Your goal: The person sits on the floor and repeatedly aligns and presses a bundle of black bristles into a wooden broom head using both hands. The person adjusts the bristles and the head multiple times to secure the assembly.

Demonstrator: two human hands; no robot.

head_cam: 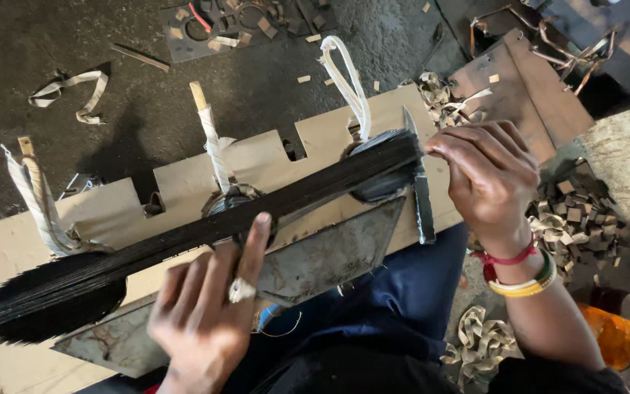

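Nearest the camera, the left hand [205, 314] comes up from the lower edge, palm down, fingers loosely spread and open. Its ringed index finger stretches forward so the tip presses on the bundle [205, 230] of thin black fibres; the other fingers lie flat beside it, gripping nothing.

The bundle lies slantwise across a notched cardboard sheet [111, 211] on the person's lap, its flared brush end low at the left and its tight end high at the right. A grey metal plate [337, 248] sits under the bundle, between it and the blue cloth [402, 292] of the lap.

Further right, the right hand [490, 179] reaches in from the side, wrist bent, with bangles on the forearm. Its fingers are curled shut around the handle of a knife [421, 190], whose blade stands across the tight end of the bundle, touching it.

Beyond, white strip-wrapped sticks [213, 142] rise from the cardboard, and a looped white strip [348, 80] stands near the knife tip. Paper scraps [577, 219] lie on the dark floor at the right.
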